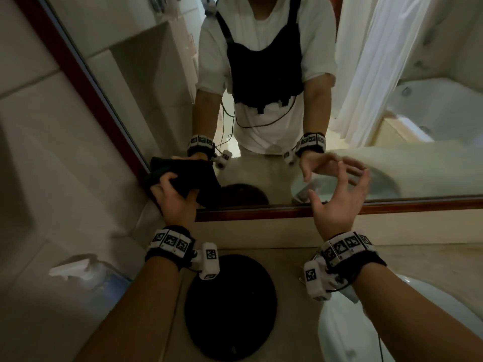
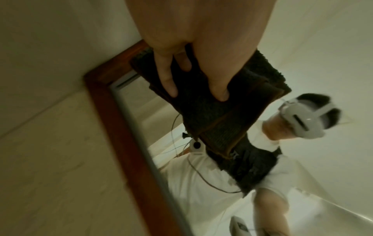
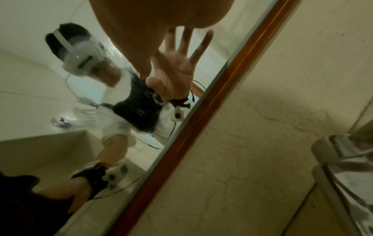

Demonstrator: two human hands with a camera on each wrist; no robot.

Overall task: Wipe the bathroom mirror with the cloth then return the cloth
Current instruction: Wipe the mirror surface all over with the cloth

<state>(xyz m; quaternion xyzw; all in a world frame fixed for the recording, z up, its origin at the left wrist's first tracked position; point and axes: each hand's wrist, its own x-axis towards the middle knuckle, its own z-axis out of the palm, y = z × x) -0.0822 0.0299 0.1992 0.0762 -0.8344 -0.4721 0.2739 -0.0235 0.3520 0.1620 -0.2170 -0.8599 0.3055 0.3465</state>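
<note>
At the mirror's (image 1: pixel 156 74) lower left corner, head view: the left hand (image 1: pixel 172 197) grips a dark cloth (image 1: pixel 193 178) against the glass; the right hand (image 1: pixel 337 202) hovers empty, fingers spread, near the bottom frame. Left wrist: fingers (image 2: pixel 167 79) curl over the folded cloth (image 2: pixel 212 111). Right wrist: only the right hand's reflection shows, fingers spread.
</note>
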